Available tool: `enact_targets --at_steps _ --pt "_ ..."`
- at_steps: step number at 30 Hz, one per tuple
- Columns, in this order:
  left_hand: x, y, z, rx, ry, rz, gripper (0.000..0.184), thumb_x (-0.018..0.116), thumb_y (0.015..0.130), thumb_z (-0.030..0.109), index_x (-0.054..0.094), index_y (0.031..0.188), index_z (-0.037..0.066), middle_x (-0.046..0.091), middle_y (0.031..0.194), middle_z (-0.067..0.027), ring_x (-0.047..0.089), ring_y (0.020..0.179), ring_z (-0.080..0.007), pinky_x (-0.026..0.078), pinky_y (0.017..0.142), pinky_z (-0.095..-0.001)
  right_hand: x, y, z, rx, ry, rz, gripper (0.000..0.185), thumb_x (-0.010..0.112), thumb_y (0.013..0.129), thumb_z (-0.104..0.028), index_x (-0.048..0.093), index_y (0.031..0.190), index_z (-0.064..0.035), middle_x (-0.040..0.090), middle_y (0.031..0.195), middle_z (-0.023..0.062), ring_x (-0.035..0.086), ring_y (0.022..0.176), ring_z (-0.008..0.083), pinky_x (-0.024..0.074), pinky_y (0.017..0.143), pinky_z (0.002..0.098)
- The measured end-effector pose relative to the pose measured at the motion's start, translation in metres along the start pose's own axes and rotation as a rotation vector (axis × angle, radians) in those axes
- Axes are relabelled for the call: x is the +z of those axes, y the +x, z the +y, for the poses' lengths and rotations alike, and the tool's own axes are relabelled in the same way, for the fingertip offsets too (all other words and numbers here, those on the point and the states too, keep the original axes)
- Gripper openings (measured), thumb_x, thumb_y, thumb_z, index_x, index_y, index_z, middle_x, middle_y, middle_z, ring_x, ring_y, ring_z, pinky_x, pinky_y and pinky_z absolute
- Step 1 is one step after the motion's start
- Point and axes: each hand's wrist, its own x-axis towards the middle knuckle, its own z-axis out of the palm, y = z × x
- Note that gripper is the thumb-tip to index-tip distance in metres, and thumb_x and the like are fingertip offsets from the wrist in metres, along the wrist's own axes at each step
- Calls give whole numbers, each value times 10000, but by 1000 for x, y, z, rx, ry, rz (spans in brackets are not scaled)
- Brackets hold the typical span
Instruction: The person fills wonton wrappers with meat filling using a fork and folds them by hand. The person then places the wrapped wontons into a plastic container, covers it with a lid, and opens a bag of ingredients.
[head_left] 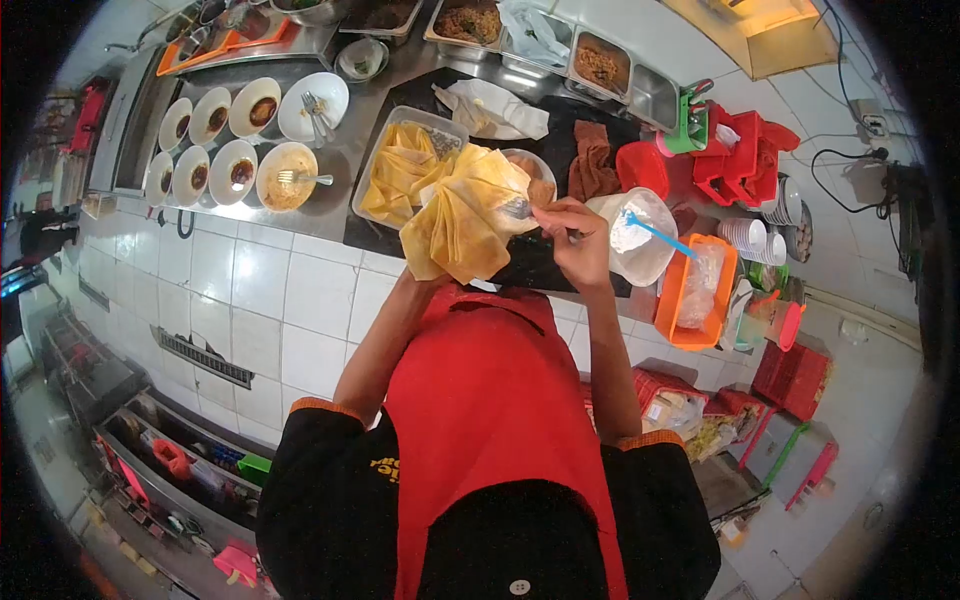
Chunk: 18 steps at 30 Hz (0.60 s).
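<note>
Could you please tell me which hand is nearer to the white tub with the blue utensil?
The right hand: it is just to the left of the white tub. The left hand is farther left, largely hidden beneath the yellow wrappers.

A working commercial kitchen, by the look of it — a bank of metal pans [652, 98], several holding food, backs a steel surface [348, 160] where pale bowls [222, 180] with dark sauce stand in two rows. Stacked white cups [742, 236] and red plastic baskets [740, 160] crowd the right end, with red crates [793, 380] beyond. White tiles [257, 290] surround a slotted grate [205, 357] — and the person wears a red apron [490, 400] over a black shirt with lettering.
</note>
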Motion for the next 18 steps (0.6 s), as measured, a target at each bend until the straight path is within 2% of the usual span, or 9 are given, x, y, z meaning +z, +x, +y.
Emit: enact_targets --at_steps 3,5,6,7,10,12,14,16,18 --pt "-2 1 -2 45 -62 -35 477 487 1021 302 369 1426 80 507 1362 -109 565 1183 -227 509 987 -386 -19 0 -8 72 -37 11 274 587 862 111 744 1033 -35 655 963 86 569 764 102 464 665 222" --pt "1 8 9 -52 -536 -53 489 482 1019 342 375 1416 77 511 1351 -106 571 1173 -233 503 995 -395 -33 2 -25 127 -134 -10 244 625 841 107 718 1036 -6 646 895 63 565 745 104 448 674 217" --pt "-4 9 7 -42 -534 -56 489 482 1019 342 375 1416 77 511 1351 -106 571 1173 -233 503 995 -395 -31 3 -23 117 -135 -13 244 625 841 107 718 1036 -6 646 895 63 565 745 104 448 674 217" --pt "-7 8 4 -49 -412 -45 494 484 1017 353 380 1412 76 513 1346 -104 573 1169 -233 500 997 -396 -29 2 -19 119 2 -26 223 644 855 76 703 1054 -4 640 911 49 561 751 98 445 679 214" --pt "1 11 1 -185 -675 -132 504 488 1015 358 379 1415 72 508 1353 -104 569 1179 -231 496 1000 -386 -12 16 -26 125 190 -36 225 740 838 -42 661 1046 -9 619 972 25 536 776 87 436 660 235" --pt "7 17 -4 -308 -721 -158 513 486 1015 358 373 1423 67 512 1352 -113 571 1181 -240 495 999 -385 -3 27 -37 31 -106 -25 216 778 795 -31 652 968 -1 599 967 2 521 759 56 427 677 205" --pt "7 24 -10 -379 -778 -193 530 485 1015 359 360 1437 64 508 1358 -121 571 1188 -248 492 1002 -387 -5 31 -51 -1 -214 -17 234 791 768 -35 644 947 -3 600 944 8 532 743 66 426 652 205" --pt "8 29 -10 -356 -609 -69 539 481 1017 351 342 1452 64 511 1353 -121 566 1195 -248 490 1005 -389 0 34 -55 -27 -312 -13 253 805 741 -38 637 927 -4 600 921 14 543 726 76 425 626 206" --pt "0 38 -25 -305 -591 -23 540 471 1019 358 343 1456 69 510 1360 -125 557 1209 -255 483 1016 -399 11 31 -51 -207 -348 19 249 786 721 -19 638 920 -9 623 906 46 585 727 107 438 608 213"
